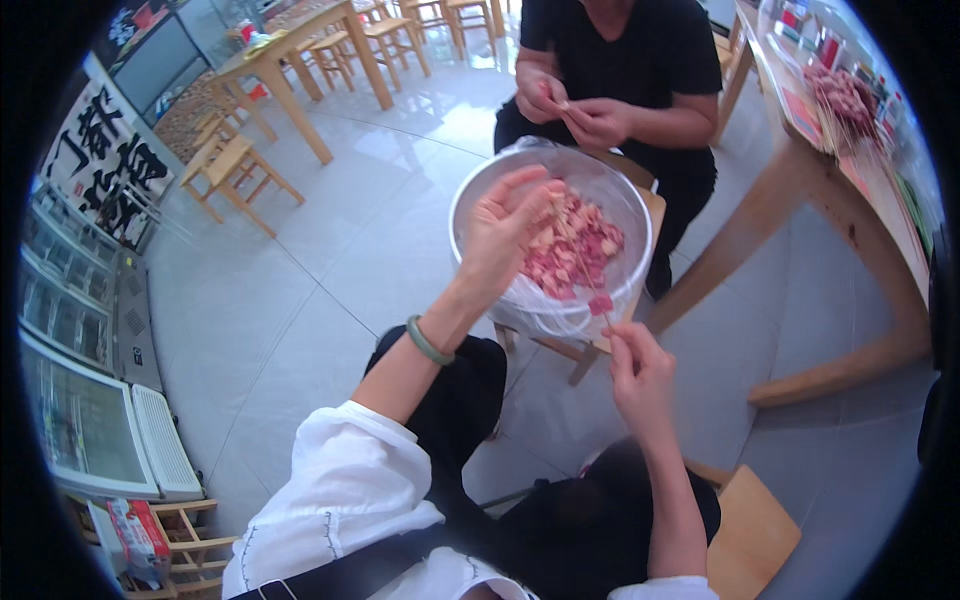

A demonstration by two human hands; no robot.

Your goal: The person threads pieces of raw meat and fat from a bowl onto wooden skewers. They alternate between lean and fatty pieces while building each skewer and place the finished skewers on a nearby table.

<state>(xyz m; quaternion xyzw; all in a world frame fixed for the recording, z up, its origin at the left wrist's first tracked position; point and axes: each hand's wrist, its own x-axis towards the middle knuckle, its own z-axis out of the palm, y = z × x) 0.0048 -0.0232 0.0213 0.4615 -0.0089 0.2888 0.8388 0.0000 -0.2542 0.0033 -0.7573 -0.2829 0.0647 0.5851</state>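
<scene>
Pinched in the fingers of my right hand (641, 367) is a thin bamboo skewer (586, 271), slanting up and left over the bowl. One cube of pink meat (601, 304) is threaded on it, just above my fingertips. My left hand (510, 214), with a green bangle (429, 341) at the wrist, is raised over the left side of the bowl, fingers curled. Its fingertips are by the skewer's far end; whether they grip it or a meat piece is unclear. A large round bowl (455, 217) lined with clear plastic film holds many cut meat pieces (574, 247).
The bowl stands on a wooden stool (651, 217). Opposite sits a person in black (622, 67), hands together above the bowl's far rim. At right, a wooden table (795, 161) bears a heap of meat skewers (844, 97). Wooden stools (229, 161) and glass-door fridges (82, 405) stand at left.
</scene>
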